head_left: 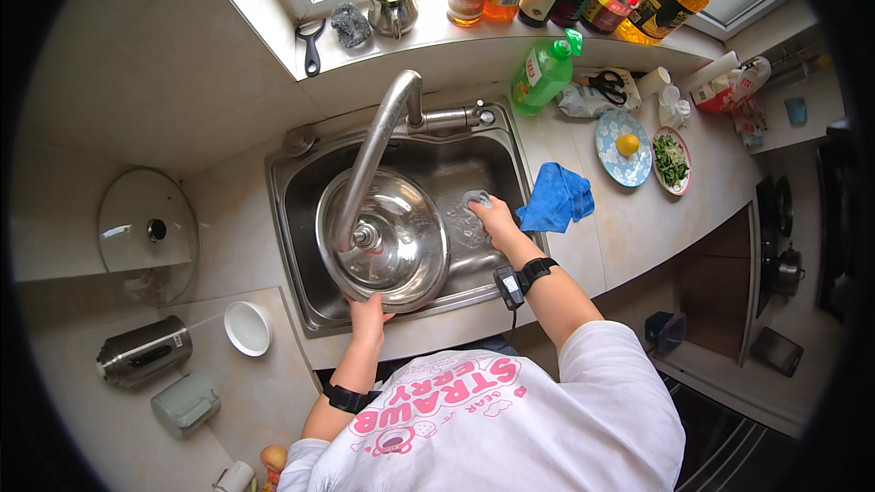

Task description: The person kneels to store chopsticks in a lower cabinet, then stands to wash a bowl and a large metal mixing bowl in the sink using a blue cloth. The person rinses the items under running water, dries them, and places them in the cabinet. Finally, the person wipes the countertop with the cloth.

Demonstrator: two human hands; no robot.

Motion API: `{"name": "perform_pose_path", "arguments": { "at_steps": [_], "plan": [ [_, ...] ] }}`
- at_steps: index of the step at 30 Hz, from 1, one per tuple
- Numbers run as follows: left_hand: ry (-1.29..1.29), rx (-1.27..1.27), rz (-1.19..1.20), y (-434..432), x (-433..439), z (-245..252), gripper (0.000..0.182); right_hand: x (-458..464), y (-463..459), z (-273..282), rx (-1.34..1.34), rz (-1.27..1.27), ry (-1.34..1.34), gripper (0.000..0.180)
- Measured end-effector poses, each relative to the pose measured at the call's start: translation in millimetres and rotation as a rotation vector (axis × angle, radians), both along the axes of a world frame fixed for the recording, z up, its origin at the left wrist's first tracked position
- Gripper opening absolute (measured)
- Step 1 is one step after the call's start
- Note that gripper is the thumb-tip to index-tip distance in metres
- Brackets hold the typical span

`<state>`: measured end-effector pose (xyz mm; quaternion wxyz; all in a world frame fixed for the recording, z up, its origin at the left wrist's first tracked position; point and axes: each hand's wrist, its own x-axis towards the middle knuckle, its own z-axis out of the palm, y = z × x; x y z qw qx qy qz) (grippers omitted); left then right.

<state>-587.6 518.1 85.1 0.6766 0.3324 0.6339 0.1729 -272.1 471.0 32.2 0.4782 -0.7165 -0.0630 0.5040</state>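
Note:
My left hand (368, 314) grips the near rim of a shiny stainless steel basin (410, 236), which sits tilted in the left part of the metal sink (502, 143). Water runs from the curved faucet (383, 130) into the basin. In the sink's right part, my right hand (497, 219) holds a grey scrubbing pad (476, 198) between thumb and fingers, just above the wet sink floor. A blue cloth (557, 198) lies on the counter to the right of that hand.
A green detergent bottle (542, 78) stands behind the sink's right corner. Farther right are a blue plate with a lemon (627, 145) and a plate of chopped greens (671, 160). Bottles, a small steel pot (392, 3) and a peeler (312, 48) line the sill. A white bowl (248, 328) sits left.

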Motion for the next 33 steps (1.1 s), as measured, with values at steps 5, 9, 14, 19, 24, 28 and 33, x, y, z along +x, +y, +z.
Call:
{"name": "perform_pose_path", "arguments": {
  "at_steps": [5,9,14,19,24,28,33],
  "plan": [
    [-0.040,-0.093,0.032,3.8,-7.1,8.3,0.053,-5.9,12.9,-16.9,-0.219,0.034,-0.346,0.027],
    [-0.142,-0.220,0.057,-0.1,2.2,9.6,0.039,-32.6,15.1,-10.5,0.159,0.444,-0.658,0.042],
    [-0.278,-0.293,0.021,-12.3,27.1,10.5,0.026,-99.3,-4.0,-12.1,0.265,1.170,-0.638,0.069],
    [-0.365,-0.313,-0.067,-21.9,49.6,11.9,0.026,-93.8,18.8,-33.6,0.574,1.301,-0.754,0.068],
    [-0.368,-0.244,-0.020,-22.3,52.1,7.2,0.027,-39.5,5.2,-27.2,0.004,1.210,-1.050,0.076],
    [-0.325,-0.252,-0.014,-23.2,52.3,-0.6,0.026,-67.6,-10.2,-14.5,0.145,1.632,-0.871,0.072],
    [-0.383,-0.265,-0.078,-27.2,50.9,-4.7,0.022,-66.2,24.5,-7.7,0.375,1.201,-1.185,0.073]
  ]
}}
